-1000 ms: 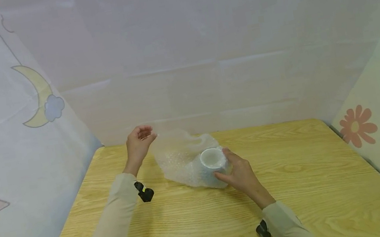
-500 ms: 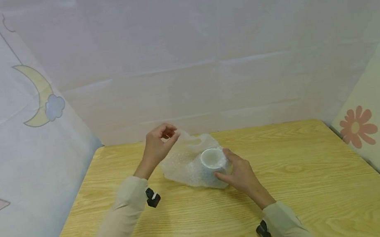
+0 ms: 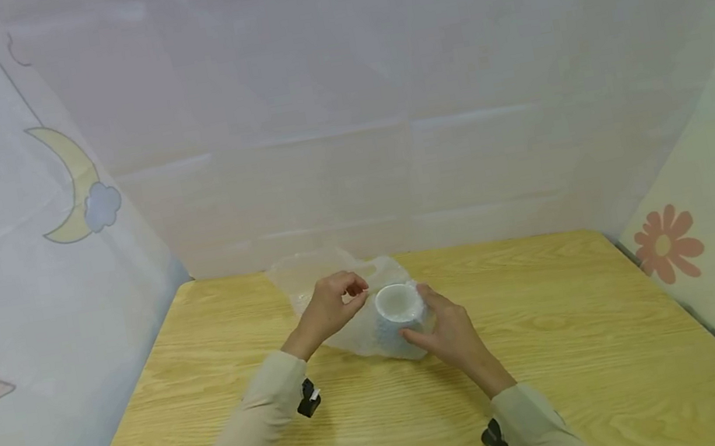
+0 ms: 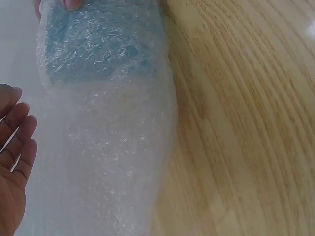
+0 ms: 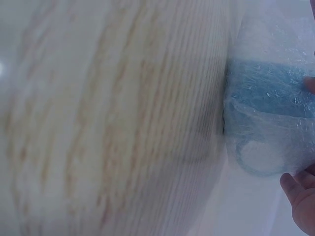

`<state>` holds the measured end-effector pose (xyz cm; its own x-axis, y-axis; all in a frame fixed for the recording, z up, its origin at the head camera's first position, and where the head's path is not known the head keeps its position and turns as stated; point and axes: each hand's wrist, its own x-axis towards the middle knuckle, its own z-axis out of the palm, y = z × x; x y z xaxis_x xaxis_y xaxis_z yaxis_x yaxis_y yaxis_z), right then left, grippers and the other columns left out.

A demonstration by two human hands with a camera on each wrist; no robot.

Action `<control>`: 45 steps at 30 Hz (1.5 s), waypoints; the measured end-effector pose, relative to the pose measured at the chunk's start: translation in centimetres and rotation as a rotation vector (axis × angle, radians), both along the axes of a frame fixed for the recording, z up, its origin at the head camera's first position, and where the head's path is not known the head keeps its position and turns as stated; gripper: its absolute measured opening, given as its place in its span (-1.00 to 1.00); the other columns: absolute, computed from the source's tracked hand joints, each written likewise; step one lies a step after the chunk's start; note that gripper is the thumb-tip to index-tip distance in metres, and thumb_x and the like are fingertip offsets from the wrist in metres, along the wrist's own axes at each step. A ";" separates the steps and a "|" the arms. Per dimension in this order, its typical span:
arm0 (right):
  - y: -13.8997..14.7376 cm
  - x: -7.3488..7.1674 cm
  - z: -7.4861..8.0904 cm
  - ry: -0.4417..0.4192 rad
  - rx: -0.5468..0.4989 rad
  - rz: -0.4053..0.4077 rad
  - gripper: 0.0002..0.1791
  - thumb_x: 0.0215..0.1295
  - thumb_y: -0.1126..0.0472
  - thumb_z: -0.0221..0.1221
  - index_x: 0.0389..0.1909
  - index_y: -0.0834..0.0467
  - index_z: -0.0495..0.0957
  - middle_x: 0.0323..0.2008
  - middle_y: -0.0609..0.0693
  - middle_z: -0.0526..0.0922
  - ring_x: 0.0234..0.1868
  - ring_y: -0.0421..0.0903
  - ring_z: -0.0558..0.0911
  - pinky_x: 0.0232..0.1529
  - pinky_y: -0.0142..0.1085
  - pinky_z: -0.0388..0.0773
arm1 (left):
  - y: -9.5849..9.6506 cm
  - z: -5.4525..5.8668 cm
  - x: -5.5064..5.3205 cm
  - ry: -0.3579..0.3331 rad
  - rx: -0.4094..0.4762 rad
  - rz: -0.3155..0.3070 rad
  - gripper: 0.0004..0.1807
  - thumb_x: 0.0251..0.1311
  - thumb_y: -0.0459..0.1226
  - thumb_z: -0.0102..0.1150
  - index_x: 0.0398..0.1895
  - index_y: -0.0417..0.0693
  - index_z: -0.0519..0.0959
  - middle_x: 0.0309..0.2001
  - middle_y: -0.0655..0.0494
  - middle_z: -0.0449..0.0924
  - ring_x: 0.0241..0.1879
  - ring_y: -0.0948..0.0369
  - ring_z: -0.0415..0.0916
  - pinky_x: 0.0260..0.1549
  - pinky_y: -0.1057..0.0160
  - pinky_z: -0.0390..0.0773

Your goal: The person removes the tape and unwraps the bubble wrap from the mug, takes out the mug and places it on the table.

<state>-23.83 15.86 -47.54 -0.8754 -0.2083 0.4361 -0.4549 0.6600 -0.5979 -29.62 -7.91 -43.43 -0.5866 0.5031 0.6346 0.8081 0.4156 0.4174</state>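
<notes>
A light blue cup (image 3: 399, 303) with a white inside is wrapped round its side in clear bubble wrap (image 3: 358, 333). My right hand (image 3: 453, 329) holds the wrapped cup from the right, thumb in front and fingers behind. In the right wrist view, the blue cup (image 5: 270, 88) shows through the wrap, with part of my right hand (image 5: 302, 199) at the edge. My left hand (image 3: 332, 306) is over the wrap, left of the cup. In the left wrist view, the fingers of my left hand (image 4: 15, 162) are loosely bent beside the bubble wrap (image 4: 113, 142), with nothing visible between them.
The wooden table (image 3: 595, 325) extends round the cup on all sides. A pale backdrop (image 3: 343, 138) rises at the table's far edge, and patterned sheets flank it. The loose end of the wrap reaches the back edge of the table.
My left hand has moved right and then nearer, towards the cup. The loose end of the wrap, earlier at its fingertips, now spreads out behind it. My right hand stays on the cup.
</notes>
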 end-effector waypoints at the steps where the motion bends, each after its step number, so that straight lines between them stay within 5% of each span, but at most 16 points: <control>1: 0.0 0.0 0.0 0.003 0.001 -0.001 -0.04 -0.01 0.08 0.50 0.31 0.48 0.27 0.24 0.39 0.36 0.22 0.30 0.41 0.13 0.06 0.43 | 0.1 -0.2 0.0 -0.004 0.005 0.003 -0.96 0.16 -0.46 0.29 -0.33 -0.27 0.63 -0.38 0.06 0.61 -0.42 0.20 0.55 -0.42 0.17 0.60; 13: 0.1 -0.1 -0.1 0.011 0.022 -0.007 -0.04 0.01 0.04 0.48 0.31 0.47 0.27 0.24 0.39 0.36 0.23 0.29 0.40 0.14 0.06 0.41 | 1.2 -1.8 -1.3 -0.079 0.100 0.116 -0.81 0.14 -0.43 0.33 -0.16 -0.27 0.65 -0.19 -0.04 0.68 -0.21 0.08 0.63 -0.26 0.11 0.64; 22: 0.3 -0.1 -0.1 0.042 0.039 0.004 -0.06 0.01 0.03 0.48 0.29 0.47 0.29 0.19 0.39 0.42 0.15 0.29 0.48 0.06 0.07 0.49 | 1.7 -1.3 -2.2 -0.147 0.095 0.119 -0.65 0.14 -0.46 0.32 0.03 -0.33 0.59 0.05 -0.17 0.59 0.10 -0.06 0.50 0.08 0.00 0.48; 28: 0.2 -0.1 0.0 0.054 0.036 0.010 -0.06 -0.01 0.06 0.49 0.28 0.48 0.30 0.18 0.40 0.43 0.13 0.30 0.50 0.04 0.08 0.50 | 1.3 -1.5 -3.0 -0.271 0.026 0.140 -0.46 0.19 -0.40 0.29 0.25 -0.31 0.44 0.23 -0.18 0.45 0.24 -0.07 0.37 0.20 0.00 0.37; 36: 0.1 -0.1 0.0 0.020 0.031 0.002 -0.05 -0.01 0.04 0.49 0.30 0.45 0.30 0.21 0.35 0.42 0.16 0.25 0.49 0.08 0.04 0.49 | 0.6 -1.8 -3.6 -0.479 -0.152 0.111 -0.08 0.17 -0.35 0.33 0.52 -0.20 0.02 0.50 -0.10 -0.06 0.46 -0.01 -0.10 0.37 0.03 0.01; 45: 0.1 -0.2 0.0 0.034 0.041 -0.008 -0.06 -0.01 0.04 0.49 0.28 0.47 0.32 0.21 0.36 0.42 0.16 0.25 0.49 0.08 0.04 0.49 | 0.9 -1.1 -4.0 -0.624 -0.319 0.117 0.13 0.14 -0.26 0.37 0.54 -0.17 -0.27 0.53 -0.10 -0.40 0.48 -0.11 -0.43 0.32 -0.30 -0.22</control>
<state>-24.04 15.93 -47.57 -0.8619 -0.2198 0.4570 -0.4692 0.6873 -0.5545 -33.62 -7.00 -44.56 -0.8542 0.5199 -0.0050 0.4006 0.6643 0.6311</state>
